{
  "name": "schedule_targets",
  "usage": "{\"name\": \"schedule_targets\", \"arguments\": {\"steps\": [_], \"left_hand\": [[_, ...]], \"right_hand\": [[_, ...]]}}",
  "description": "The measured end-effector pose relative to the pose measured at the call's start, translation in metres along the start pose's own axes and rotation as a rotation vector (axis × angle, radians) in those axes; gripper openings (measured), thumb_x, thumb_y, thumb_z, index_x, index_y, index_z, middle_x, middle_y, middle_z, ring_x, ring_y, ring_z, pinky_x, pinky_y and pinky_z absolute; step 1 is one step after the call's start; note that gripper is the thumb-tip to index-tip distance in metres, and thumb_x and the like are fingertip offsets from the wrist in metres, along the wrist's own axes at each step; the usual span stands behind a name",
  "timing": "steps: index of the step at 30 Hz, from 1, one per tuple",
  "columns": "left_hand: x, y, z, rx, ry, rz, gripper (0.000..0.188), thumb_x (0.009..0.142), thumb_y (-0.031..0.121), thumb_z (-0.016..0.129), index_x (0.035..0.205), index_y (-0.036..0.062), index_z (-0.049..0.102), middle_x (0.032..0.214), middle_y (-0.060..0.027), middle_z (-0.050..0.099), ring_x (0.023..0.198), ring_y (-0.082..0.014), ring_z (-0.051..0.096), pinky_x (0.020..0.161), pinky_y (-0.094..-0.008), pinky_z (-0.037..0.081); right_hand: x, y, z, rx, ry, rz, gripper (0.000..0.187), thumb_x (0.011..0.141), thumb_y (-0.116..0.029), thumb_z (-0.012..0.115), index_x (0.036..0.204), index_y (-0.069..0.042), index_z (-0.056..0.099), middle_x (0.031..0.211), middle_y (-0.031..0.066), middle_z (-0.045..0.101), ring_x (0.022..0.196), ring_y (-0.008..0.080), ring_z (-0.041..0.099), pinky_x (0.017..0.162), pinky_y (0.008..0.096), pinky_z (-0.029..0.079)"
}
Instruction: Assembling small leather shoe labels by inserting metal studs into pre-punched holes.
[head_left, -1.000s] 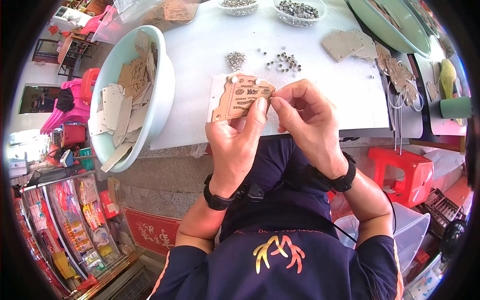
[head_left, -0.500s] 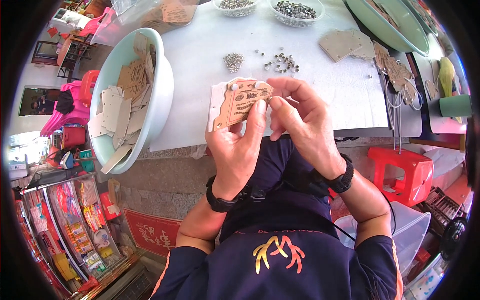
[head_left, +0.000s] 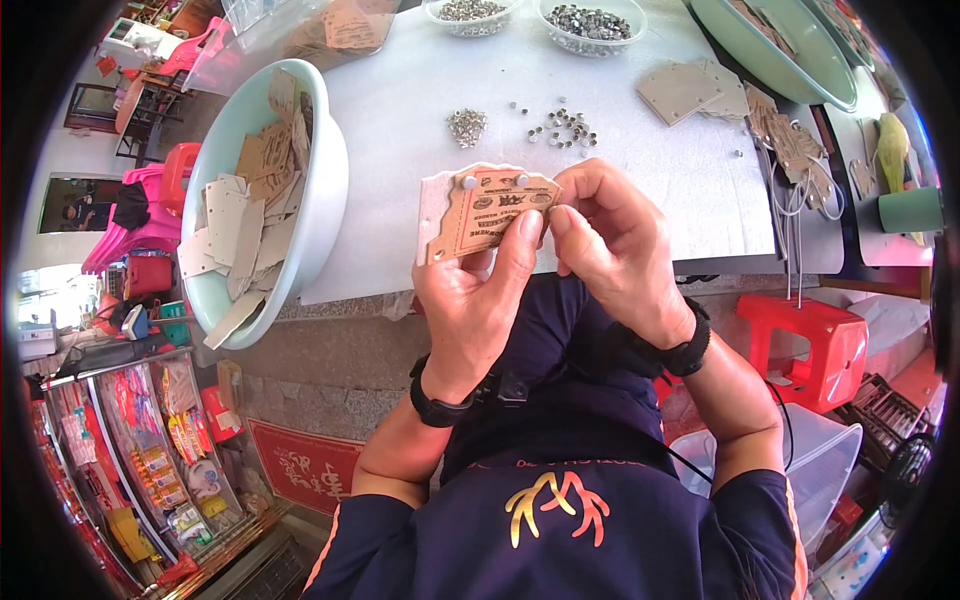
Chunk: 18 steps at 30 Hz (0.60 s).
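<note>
1. Brown cardboard tag [head_left: 488, 213]: flat, matt, printed face up, with scalloped edges. It is backed by a white card of like outline and held above the near edge of the white table [head_left: 420, 90].
2. Two small round silvery studs sit along the tag's upper edge.
3. Its long axis runs from lower left to upper right, slightly tilted.
4. Left hand [head_left: 478, 300]: closed on the tag, thumb pressed across its face, fingers behind.
5. Right hand [head_left: 610, 245]: fingertips pinched shut at the tag's right end.
6. Loose metal studs [head_left: 565, 127] lie on the table beyond the tag; a pale green basin [head_left: 325, 190] of cards stands left of it.
</note>
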<state>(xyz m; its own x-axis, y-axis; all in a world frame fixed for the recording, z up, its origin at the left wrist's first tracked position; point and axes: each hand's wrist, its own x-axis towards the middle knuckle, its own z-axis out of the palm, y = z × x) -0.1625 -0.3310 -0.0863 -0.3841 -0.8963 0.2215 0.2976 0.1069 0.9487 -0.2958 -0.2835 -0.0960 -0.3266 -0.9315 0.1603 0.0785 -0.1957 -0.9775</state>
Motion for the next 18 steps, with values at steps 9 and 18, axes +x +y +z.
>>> {"name": "schedule_targets", "arguments": {"steps": [9,18], "left_hand": [[0.003,-0.003,-0.004,-0.013,-0.059,-0.039,0.027,0.092,0.001,0.062,0.119,-0.0032,0.057,0.102,-0.0063,0.066,0.088,-0.0087,0.062,0.078,-0.0229,0.051],[0.003,-0.003,-0.002,-0.035,0.02,-0.1,0.027,0.093,0.002,0.062,0.12,-0.0034,0.06,0.103,-0.0067,0.068,0.09,-0.0081,0.062,0.077,-0.0224,0.051]], "right_hand": [[0.006,-0.015,-0.012,0.179,-0.137,0.257,0.02,0.096,-0.017,0.058,0.101,0.002,0.058,0.082,0.0022,0.063,0.066,0.004,0.056,0.054,0.0197,0.048],[0.007,-0.007,-0.004,0.218,-0.021,0.233,0.018,0.094,-0.013,0.062,0.102,0.002,0.058,0.081,0.0029,0.064,0.066,0.0051,0.059,0.056,0.0214,0.053]]}}
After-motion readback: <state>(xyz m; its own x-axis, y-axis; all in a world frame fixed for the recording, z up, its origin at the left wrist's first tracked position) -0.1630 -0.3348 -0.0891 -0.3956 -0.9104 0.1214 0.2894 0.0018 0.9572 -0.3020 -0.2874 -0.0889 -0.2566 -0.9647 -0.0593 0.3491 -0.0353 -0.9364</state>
